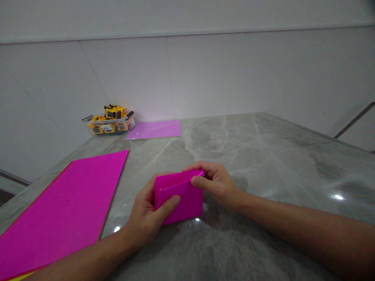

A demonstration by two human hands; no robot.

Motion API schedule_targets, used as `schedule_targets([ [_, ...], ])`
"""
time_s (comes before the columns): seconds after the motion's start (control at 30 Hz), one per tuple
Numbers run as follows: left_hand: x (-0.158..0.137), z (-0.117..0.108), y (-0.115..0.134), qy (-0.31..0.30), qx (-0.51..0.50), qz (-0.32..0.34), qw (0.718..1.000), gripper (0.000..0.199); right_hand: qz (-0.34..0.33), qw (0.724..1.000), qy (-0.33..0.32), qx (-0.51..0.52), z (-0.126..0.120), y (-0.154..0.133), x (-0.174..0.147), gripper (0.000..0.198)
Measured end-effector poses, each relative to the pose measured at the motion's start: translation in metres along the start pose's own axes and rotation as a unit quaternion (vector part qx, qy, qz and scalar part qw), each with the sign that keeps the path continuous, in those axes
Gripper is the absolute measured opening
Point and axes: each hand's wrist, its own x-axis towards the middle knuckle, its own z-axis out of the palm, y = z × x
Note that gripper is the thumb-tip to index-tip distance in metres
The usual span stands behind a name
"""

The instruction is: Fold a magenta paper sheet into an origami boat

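A folded piece of bright pink paper [183, 201] stands on edge between my hands, its top side gaping at the left. My left hand [149, 210] grips its left end, thumb flat on the near face and fingers behind. At the upper right corner, my right hand [218, 183] pinches the paper between thumb and fingers. The fingertips behind the paper are partly hidden. To the left lies a stack of large pink sheets [70, 203], with red and yellow edges showing beneath.
A clear plastic box [109, 127] of yellow toy vehicles [115, 112] stands at the back left against the white wall [205, 74]. Beside it lies a lilac sheet pack [155, 129]. Everything rests on a grey marbled table [263, 164].
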Motion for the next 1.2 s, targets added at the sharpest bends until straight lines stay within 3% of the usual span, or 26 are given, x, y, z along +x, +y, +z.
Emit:
schedule_targets([
  [0.2, -0.002, 0.004, 0.002, 0.011, 0.044, 0.020, 0.999, 0.025, -0.001, 1.000, 0.009, -0.008, 0.002, -0.001, -0.001, 0.027],
  [0.37, -0.001, 0.004, 0.003, 0.034, 0.057, -0.003, 0.998, 0.026, -0.020, 0.999, -0.019, -0.026, -0.003, 0.003, 0.001, 0.036],
  [0.47, -0.001, 0.004, 0.005, 0.013, 0.054, -0.003, 0.998, 0.025, -0.021, 0.998, -0.017, -0.051, -0.006, 0.002, 0.002, 0.045],
  [0.57, -0.002, 0.004, 0.004, -0.010, 0.033, -0.019, 0.999, 0.025, -0.011, 0.998, -0.020, -0.060, -0.007, 0.001, 0.002, 0.055],
  [0.7, -0.001, 0.002, 0.001, 0.016, -0.044, -0.068, 0.997, 0.027, -0.027, 0.998, -0.031, -0.037, -0.011, 0.001, -0.002, 0.055],
  [0.77, 0.001, 0.001, 0.001, 0.020, -0.086, -0.083, 0.993, 0.035, -0.044, 0.997, -0.041, -0.038, -0.012, 0.001, -0.004, 0.048],
  [0.9, 0.002, 0.000, 0.004, 0.019, -0.127, -0.071, 0.989, 0.071, -0.072, 0.995, -0.032, -0.065, -0.011, 0.002, -0.005, 0.036],
  [0.93, 0.002, 0.000, 0.004, 0.019, -0.123, -0.070, 0.990, 0.066, -0.075, 0.995, -0.025, -0.068, -0.010, 0.002, -0.004, 0.034],
  [1.0, 0.001, 0.000, 0.003, 0.015, -0.095, -0.087, 0.992, 0.036, -0.081, 0.994, -0.010, -0.078, -0.009, 0.001, -0.004, 0.030],
  [1.03, 0.000, 0.000, 0.002, 0.012, -0.073, -0.100, 0.992, 0.032, -0.086, 0.992, -0.002, -0.088, -0.008, 0.001, -0.003, 0.029],
  [1.1, -0.001, 0.001, 0.001, 0.011, -0.026, -0.116, 0.993, 0.046, -0.094, 0.989, 0.013, -0.117, -0.008, 0.001, -0.003, 0.035],
  [1.2, -0.001, 0.004, 0.003, 0.022, 0.026, -0.104, 0.994, 0.052, -0.096, 0.986, 0.023, -0.136, -0.009, 0.002, -0.003, 0.040],
])
